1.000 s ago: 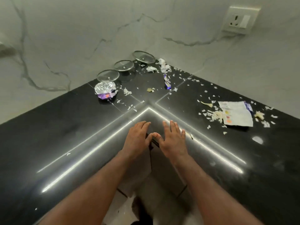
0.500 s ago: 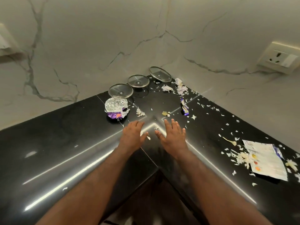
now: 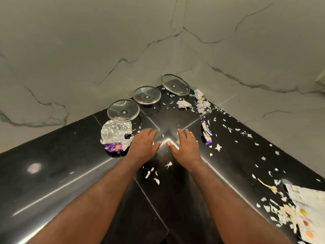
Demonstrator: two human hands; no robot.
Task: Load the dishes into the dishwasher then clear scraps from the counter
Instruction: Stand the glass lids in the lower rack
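while your left grip and right grip lie flat and empty at the desk corner, the paper scraps around them look light and flighty; cup them, and pinch the foil wrapper by its edge.

Two arms show, both bare from the bottom edge of the frame up to the fingertips. The left forearm takes up the lower left and the right forearm the lower right, each broad near the bottom edge and narrowing to a slim wrist near the centre. Fine hair shows along the right forearm. The left hand and the right hand are bare, with short trimmed nails that catch the light.
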